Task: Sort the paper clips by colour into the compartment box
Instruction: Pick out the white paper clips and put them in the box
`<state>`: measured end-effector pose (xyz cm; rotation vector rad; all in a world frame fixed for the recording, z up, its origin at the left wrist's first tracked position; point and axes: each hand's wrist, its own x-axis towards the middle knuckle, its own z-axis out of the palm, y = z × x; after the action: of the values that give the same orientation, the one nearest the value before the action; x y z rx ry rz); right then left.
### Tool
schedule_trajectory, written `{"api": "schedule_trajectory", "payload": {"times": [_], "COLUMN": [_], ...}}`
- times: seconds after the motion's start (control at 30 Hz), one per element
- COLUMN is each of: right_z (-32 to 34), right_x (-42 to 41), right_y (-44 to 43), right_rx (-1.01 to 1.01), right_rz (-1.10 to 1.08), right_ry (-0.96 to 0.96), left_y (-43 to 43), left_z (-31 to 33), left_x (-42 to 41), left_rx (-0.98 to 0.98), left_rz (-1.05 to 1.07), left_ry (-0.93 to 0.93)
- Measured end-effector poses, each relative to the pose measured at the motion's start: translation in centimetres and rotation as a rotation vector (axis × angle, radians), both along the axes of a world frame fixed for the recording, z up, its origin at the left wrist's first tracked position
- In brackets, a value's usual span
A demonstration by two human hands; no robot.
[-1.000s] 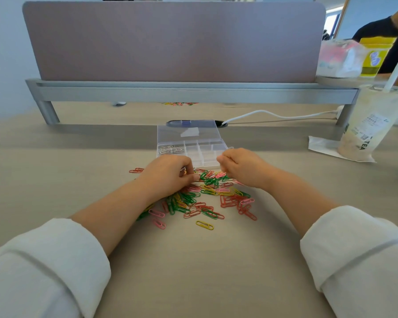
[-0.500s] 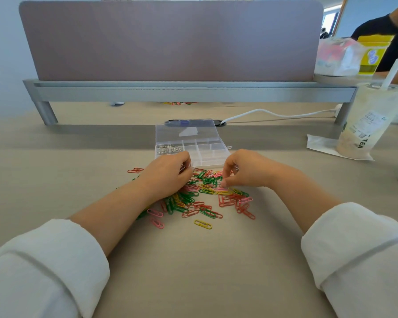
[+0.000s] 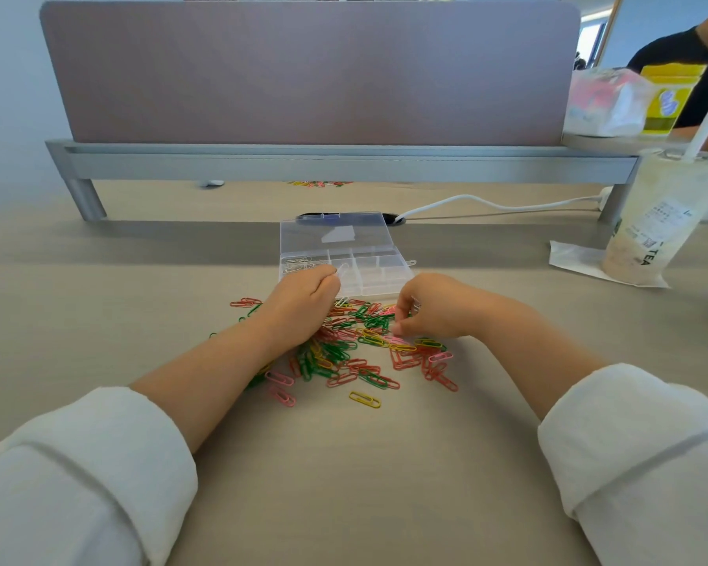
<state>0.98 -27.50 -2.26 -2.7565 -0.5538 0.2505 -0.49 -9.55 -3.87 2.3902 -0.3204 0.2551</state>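
Table (image 3: pixel 99 300) carries everything. Compartment box (image 3: pixel 379 275) lies just beyond the pile, lid open and laid back to the far side, long axis left–right. Its far-left compartment holds silver clips (image 3: pixel 299 263).

Paper clips (image 3: pixel 356 353), red, green, yellow and pink, lie heaped between the hands with their long axes in every direction.

Left hand (image 3: pixel 303 308): grip pinches one silver paper clip (image 3: pixel 341 271) over the box's near edge, its long axis tilted up and far-right.

Right hand (image 3: pixel 434 308): fingers curled, tips in the pile; cannot tell what it holds.

Judgement: clips are light, stiff, slick and prone to interlock. Pinch one across its flat sides at an end loop.
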Motion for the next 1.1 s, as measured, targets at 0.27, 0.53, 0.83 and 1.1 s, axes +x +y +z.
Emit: {"api": "schedule_trajectory", "payload": {"times": [0.27,0.53,0.83,1.1], "right_z": [0.21,-0.17,0.11,0.03], "right_x": [0.07,0.03,0.07,-0.03], "right_y": [0.06,-0.1,-0.22,0.14], "right_rx": [0.181,0.186,0.271,0.24], "right_rz": [-0.084,-0.065,-0.062,-0.035], "right_ry": [0.03,0.067,0.089,0.038], "left_y": [0.18,0.39,0.48,0.37], "left_z": [-0.02,-0.04,-0.17,-0.21], "left_x": [0.3,0.19,0.09,0.26], "left_rx": [0.059,0.033,-0.036,-0.11], "left_rz": [0.019,-0.024,0.001,-0.009], "left_ry": [-0.076,-0.151,-0.153,-0.225]}}
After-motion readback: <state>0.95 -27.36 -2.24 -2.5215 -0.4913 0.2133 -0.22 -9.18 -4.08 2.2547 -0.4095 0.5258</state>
